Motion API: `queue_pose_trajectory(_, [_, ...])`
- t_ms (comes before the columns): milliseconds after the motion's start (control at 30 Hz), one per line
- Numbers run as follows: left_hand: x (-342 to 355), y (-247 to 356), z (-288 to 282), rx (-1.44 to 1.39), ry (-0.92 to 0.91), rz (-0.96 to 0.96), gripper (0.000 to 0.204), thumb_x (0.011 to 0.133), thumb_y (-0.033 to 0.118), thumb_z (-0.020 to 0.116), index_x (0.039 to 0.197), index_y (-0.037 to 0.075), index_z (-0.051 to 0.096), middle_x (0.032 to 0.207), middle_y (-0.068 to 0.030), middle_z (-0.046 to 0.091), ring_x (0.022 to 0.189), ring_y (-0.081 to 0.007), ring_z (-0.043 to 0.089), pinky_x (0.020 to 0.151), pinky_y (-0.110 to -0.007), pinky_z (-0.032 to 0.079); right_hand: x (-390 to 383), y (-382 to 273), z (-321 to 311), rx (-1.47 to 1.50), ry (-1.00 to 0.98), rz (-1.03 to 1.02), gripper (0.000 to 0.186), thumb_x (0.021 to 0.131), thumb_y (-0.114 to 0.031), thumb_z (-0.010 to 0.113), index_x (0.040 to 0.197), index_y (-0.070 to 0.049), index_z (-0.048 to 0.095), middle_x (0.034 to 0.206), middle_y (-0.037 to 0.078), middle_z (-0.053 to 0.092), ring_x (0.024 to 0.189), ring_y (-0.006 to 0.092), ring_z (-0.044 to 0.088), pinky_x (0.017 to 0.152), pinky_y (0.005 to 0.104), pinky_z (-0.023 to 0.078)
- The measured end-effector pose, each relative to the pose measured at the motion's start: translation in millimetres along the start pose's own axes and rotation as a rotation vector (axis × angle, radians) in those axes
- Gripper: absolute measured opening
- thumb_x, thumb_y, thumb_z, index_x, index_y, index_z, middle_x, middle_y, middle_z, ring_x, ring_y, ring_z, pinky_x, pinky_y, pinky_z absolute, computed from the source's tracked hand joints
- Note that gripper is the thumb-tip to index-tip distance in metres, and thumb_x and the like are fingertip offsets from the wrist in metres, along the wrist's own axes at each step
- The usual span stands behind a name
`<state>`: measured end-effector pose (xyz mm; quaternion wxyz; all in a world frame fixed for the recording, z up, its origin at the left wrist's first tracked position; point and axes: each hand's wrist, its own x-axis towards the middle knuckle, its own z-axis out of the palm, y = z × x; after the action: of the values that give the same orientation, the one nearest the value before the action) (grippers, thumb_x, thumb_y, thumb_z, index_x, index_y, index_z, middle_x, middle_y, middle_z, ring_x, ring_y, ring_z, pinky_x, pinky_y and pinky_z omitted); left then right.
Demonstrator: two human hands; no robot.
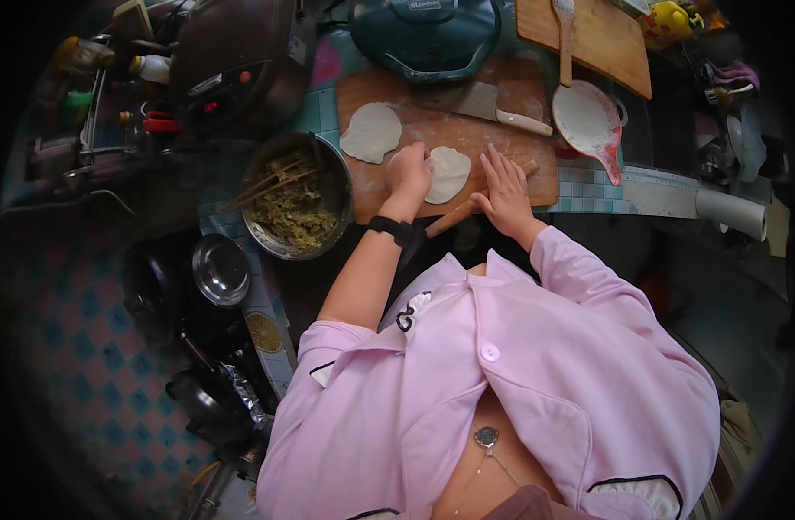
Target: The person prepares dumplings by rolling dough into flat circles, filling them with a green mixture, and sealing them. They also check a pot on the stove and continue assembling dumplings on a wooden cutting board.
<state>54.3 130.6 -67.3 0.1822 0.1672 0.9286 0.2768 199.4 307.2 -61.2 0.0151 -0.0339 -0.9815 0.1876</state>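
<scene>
Two thin rounds of dough lie on a floury wooden board (367,91). My left hand (409,176) is closed at the left edge of the nearer dough round (449,176), fingers curled onto it. My right hand (505,192) rests flat with fingers stretched over a wooden rolling pin (452,217), just right of that round. The pin lies slantwise at the board's near edge, partly hidden under the palm. The other dough round (373,133) sits farther left. Behind my hands, a cleaver (477,100) with a white handle lies flat on the board.
Left of the board stands a metal bowl (344,186) of greenish filling (298,212), with chopsticks (267,192) in it. A dark green appliance (425,39) overlaps the board's far side. At right are a red-rimmed scoop of flour (586,120), another wooden board (610,48) and a white roll (732,214).
</scene>
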Motion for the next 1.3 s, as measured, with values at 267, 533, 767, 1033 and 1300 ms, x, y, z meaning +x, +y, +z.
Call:
queue_pose_trajectory(267, [4.9, 16.1, -5.3, -0.128, 0.257, 0.257, 0.017, 0.082, 0.008, 0.07, 0.098, 0.005, 0.064, 0.103, -0.0119, 0.069, 0.101, -0.0331, 0.063, 0.087, -0.042, 0.05, 3.5, 51.7, -32.3, 0.052, -0.059, -0.28, 0.034, 0.069, -0.01, 0.077, 0.098, -0.012, 0.059, 0.147, 0.008, 0.05, 0.124, 0.0312, 0.053, 0.102, 0.0441, 0.041])
queue_pose_trajectory(533, [-38.8, 2.2, 7.4, 0.334, 0.155, 0.232, 0.068, 0.096, 0.04, 0.054, 0.153, 0.008, 0.033, 0.163, -0.0113, 0.022, 0.151, -0.0283, 0.018, 0.121, -0.053, 0.007, 35.1, 10.4, -5.7, 0.031, 0.038, -0.15, 0.047, 0.082, -0.027, 0.072, 0.123, -0.012, 0.056, 0.157, 0.011, 0.035, 0.142, 0.0312, 0.036, 0.111, 0.0453, 0.031])
queue_pose_trajectory(767, [42.4, -4.3, 6.8, 0.434, 0.337, 0.223, 0.076, 0.098, 0.048, 0.046, 0.158, 0.01, 0.018, 0.167, -0.0076, 0.012, 0.153, -0.0254, 0.011, 0.121, -0.053, 0.002, 117.4, 26.6, 11.8, -0.132, 0.143, -0.098, 0.055, 0.093, -0.041, 0.058, 0.138, -0.01, 0.049, 0.161, 0.013, 0.028, 0.148, 0.0292, 0.026, 0.12, 0.0451, 0.019])
queue_pose_trajectory(1033, [-49.8, -4.6, 20.6, 0.366, 0.161, 0.352, 0.088, 0.089, 0.045, 0.062, 0.155, 0.003, 0.022, 0.164, -0.0142, 0.018, 0.152, -0.0278, 0.017, 0.122, -0.053, 0.008, 30.5, 18.2, -11.0, -0.054, -0.047, -0.208, 0.073, 0.09, -0.039, 0.063, 0.149, -0.003, 0.037, 0.16, 0.017, 0.028, 0.148, 0.033, 0.025, 0.122, 0.0457, 0.017])
queue_pose_trajectory(1300, [-26.3, -11.7, 14.7, 0.384, 0.131, 0.346, 0.084, 0.092, 0.046, 0.057, 0.156, 0.004, 0.022, 0.165, -0.0121, 0.019, 0.152, -0.0264, 0.018, 0.122, -0.051, 0.009, 51.1, 16.2, -10.8, -0.139, -0.046, -0.162, 0.078, 0.09, -0.046, 0.06, 0.15, -0.003, 0.035, 0.161, 0.015, 0.026, 0.15, 0.0299, 0.023, 0.122, 0.0445, 0.015])
